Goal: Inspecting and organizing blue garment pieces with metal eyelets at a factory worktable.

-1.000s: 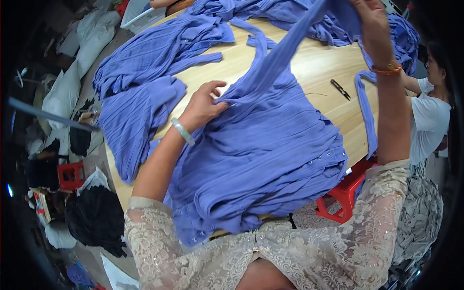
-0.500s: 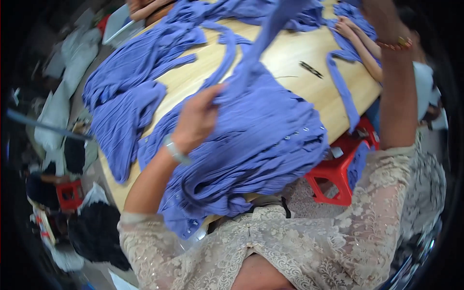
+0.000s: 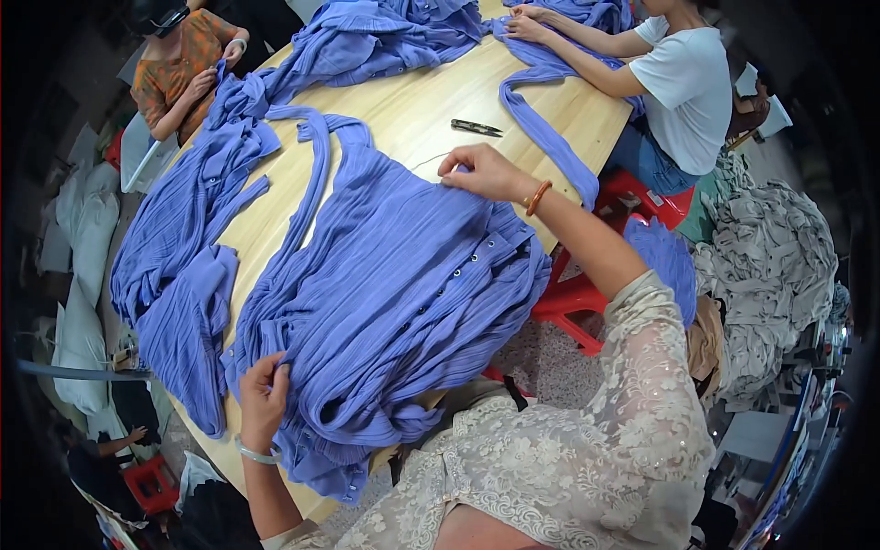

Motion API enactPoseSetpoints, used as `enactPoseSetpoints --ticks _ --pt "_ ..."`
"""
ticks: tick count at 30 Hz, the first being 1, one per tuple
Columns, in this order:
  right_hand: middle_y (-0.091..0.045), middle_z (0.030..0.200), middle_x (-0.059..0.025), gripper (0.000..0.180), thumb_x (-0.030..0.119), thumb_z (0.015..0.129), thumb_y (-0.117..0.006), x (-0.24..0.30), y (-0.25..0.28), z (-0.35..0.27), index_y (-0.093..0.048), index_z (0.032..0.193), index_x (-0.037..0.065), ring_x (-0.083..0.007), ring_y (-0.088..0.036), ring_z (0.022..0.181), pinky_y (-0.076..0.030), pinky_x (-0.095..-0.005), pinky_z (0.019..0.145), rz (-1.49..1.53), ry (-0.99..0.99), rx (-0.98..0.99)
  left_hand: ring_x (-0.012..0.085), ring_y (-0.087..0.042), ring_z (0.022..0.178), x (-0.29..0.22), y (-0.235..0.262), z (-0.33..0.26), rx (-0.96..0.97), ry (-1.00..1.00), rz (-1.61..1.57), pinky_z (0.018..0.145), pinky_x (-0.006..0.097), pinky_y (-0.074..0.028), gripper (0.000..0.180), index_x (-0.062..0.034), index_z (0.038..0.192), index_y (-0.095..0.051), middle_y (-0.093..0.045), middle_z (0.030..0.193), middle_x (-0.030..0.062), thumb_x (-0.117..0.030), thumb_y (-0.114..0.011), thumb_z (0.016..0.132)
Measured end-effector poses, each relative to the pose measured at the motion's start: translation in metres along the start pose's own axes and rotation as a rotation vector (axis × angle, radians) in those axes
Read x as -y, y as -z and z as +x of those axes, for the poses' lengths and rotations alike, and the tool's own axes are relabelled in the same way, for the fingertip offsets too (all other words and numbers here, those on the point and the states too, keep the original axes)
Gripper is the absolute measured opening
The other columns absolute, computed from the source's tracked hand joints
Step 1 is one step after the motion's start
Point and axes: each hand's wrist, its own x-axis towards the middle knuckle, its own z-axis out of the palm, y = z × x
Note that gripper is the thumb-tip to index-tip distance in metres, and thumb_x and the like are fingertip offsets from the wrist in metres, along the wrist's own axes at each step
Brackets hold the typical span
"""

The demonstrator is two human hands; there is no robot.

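On the near side of the black thread snips [image 3: 477, 127], my ribbed blue garment [image 3: 394, 243] lies largely spread, near folds unsmoothed; my right hand [image 3: 489, 174] and left hand [image 3: 263, 392] pinch its edges, fingers closed.

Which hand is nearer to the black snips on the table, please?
The right hand is nearer, just short of the black snips; the left hand is much farther back, at the near left edge of the blue garment.
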Motion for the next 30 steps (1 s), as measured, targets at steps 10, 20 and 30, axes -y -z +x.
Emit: enactPoseSetpoints --ticks 10,20,30 --pt "-0.071 0.085 -0.0133 0.034 0.035 0.085 -0.07 -0.008 0.01 -0.048 -0.069 0.097 0.003 -0.0256 -0.069 0.081 -0.053 -0.0355 0.073 -0.338 -0.242 -0.168 0.0257 -0.057 0.083 -0.074 -0.048 -0.055 -0.239 -0.136 0.188 0.076 0.035 -0.045 0.039 -0.0027 0.105 -0.064 -0.061 0.088 0.0103 -0.015 -0.082 0.072" --pt "-0.059 0.07 -0.0013 0.017 0.015 0.09 -0.064 -0.023 0.013 -0.057 -0.065 0.081 0.0 -0.0085 -0.052 0.067 -0.043 -0.0256 0.06 -0.128 0.029 -0.126 0.0312 -0.056 0.082 -0.068 -0.043 -0.072 -0.294 -0.176 0.11 0.076 0.038 -0.045 0.021 -0.003 0.09 -0.063 -0.061 0.085 0.0121 0.002 -0.063 0.07" --pt "-0.061 0.116 -0.016 0.029 0.006 0.084 -0.068 0.068 -0.047 -0.084 -0.061 0.112 0.002 -0.0322 -0.057 0.108 -0.045 -0.0389 0.093 -0.461 0.41 -0.118 0.0238 -0.055 0.104 -0.008 -0.036 -0.157 -0.605 0.383 -0.035 0.087 0.035 -0.044 0.05 -0.0021 0.124 -0.056 -0.059 0.111 0.0106 -0.02 -0.076 0.082"
